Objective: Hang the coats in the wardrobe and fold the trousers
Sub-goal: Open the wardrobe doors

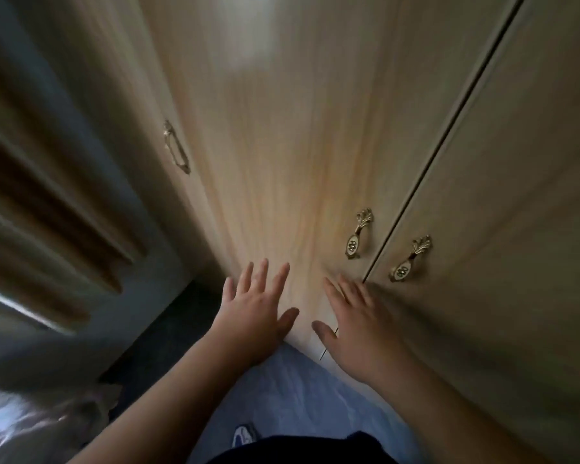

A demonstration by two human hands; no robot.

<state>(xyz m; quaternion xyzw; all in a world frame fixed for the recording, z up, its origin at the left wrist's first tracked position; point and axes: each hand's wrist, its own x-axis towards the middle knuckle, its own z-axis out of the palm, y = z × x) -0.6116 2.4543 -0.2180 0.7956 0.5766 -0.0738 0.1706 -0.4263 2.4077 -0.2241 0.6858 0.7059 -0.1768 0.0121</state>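
Standing shut, pale wood-grain wardrobe [282, 145], contents hidden; gilt handles [357, 234] flank the door seam. Left hand [257, 308] and right hand [355, 324], fingers straight and spread, hands apart, lie flat against its door.

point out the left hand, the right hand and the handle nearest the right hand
left hand [253, 316], head view, back of the hand
right hand [360, 324], head view, back of the hand
door handle [357, 234], head view, its middle

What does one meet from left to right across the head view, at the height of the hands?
Dark floor → left hand → pale wooden wardrobe door → right hand → gold ornate door handle.
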